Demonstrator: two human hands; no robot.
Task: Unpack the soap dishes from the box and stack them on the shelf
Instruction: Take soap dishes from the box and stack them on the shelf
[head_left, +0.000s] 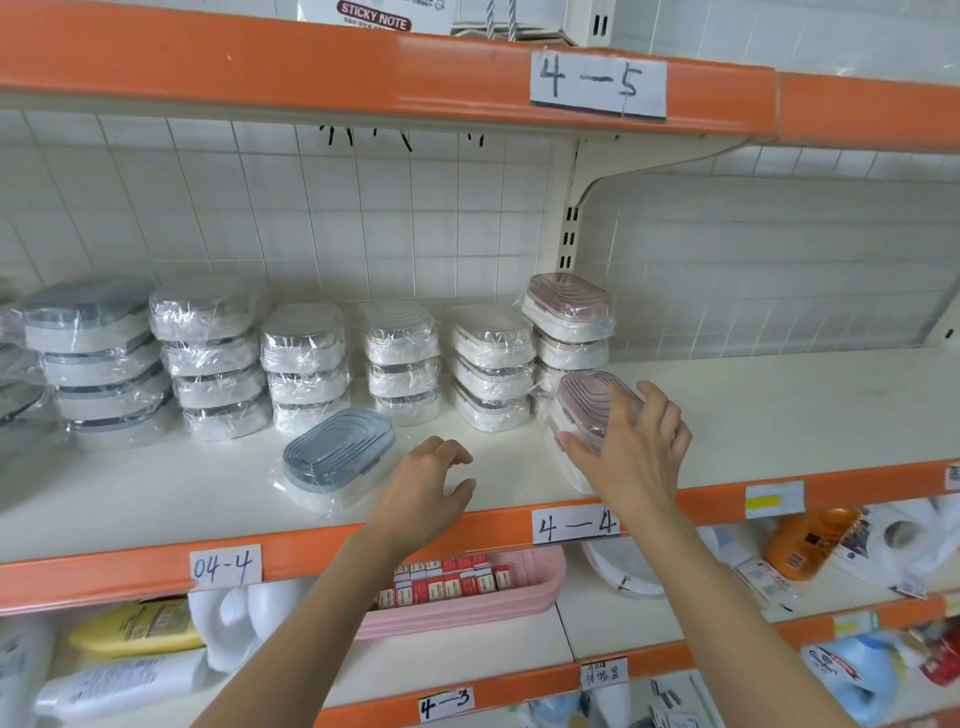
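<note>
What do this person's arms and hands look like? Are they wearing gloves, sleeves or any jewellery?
Both arms are bare from the bottom of the picture up to the hands, with no sleeves showing. The left hand and right hand wear no gloves. No watch, bracelet or ring shows on the wrists or the fingers that can be seen. No markings show on the forearms either.

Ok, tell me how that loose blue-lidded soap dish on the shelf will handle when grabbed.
The blue-lidded soap dish is probably light and rigid: thin plastic. Its loose crinkled wrap looks slippery, so fingers may slide. Flat and low, it seems unlikely to tip or roll on the shelf.
</note>
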